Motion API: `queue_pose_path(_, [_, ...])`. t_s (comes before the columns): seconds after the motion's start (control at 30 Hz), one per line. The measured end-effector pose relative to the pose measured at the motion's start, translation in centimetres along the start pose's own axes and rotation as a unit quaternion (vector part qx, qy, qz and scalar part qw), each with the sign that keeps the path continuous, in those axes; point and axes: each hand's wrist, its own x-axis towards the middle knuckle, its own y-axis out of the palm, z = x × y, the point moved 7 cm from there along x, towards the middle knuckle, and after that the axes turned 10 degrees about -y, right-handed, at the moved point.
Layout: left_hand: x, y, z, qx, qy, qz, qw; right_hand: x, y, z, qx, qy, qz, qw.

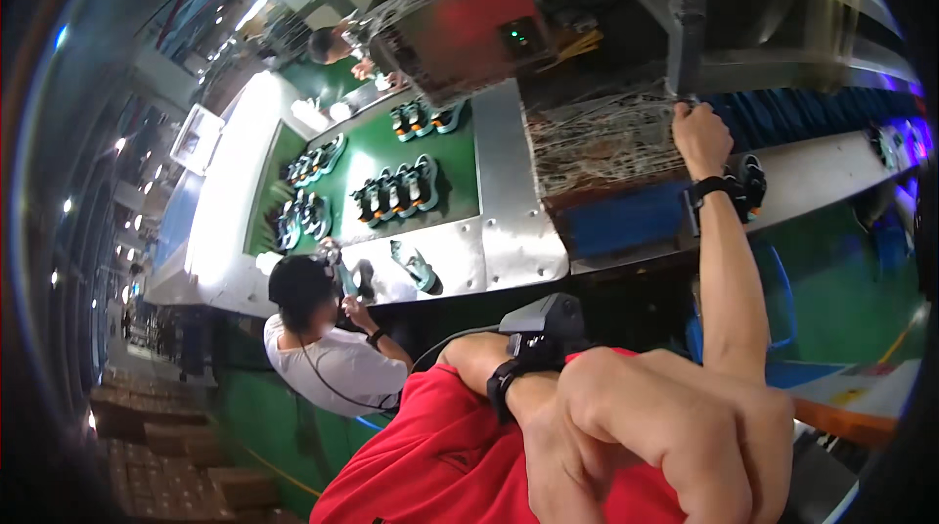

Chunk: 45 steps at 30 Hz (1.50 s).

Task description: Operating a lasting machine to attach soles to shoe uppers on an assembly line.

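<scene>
My left hand (675, 426) is large and close in the lower right, its fingers curled in; whatever they may hold is hidden. A dark band circles that wrist, against my red shirt (440, 446). My right arm stretches away to my right hand (702, 140), which is closed at the foot of a metal post (688, 25), beside a ledge covered in stringy strands (611, 137). I cannot make out what its fingers grip. Just right of this wrist, a dark pair of shoes (751, 183) stands on a pale surface.
To the left, a green-topped table (455, 201) carries rows of sneakers (396, 191). A co-worker in a white shirt (333, 377) handles a shoe at its near edge; another person (333, 45) is beyond. A strand-covered machine box (460, 35) stands behind. Cartons (156, 436) are stacked lower left.
</scene>
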Motion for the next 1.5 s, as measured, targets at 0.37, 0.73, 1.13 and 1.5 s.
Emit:
queue_pose_path(0.37, [0.5,2.1,-5.8,0.432,0.107,0.081,0.892,0.9,-0.8,-0.2,0.003,-0.02,-0.044,0.999])
queue_pose_path(0.73, [1.8,4.6,-8.9,0.222,0.009,0.095,0.97,-0.6,0.7,-0.2,-0.01,-0.073,-0.025,0.997])
queue_pose_path(1.13, [-1.9,12.1,-16.0,0.695,0.28,0.097,0.655,1.9,1.8,-1.9,-0.072,-0.083,0.029,0.994])
queue_pose_path(1.5, [-2.7,11.2,-17.4,0.615,0.242,-0.106,0.743,2.7,2.8,-2.1,-0.106,-0.111,-0.005,0.988])
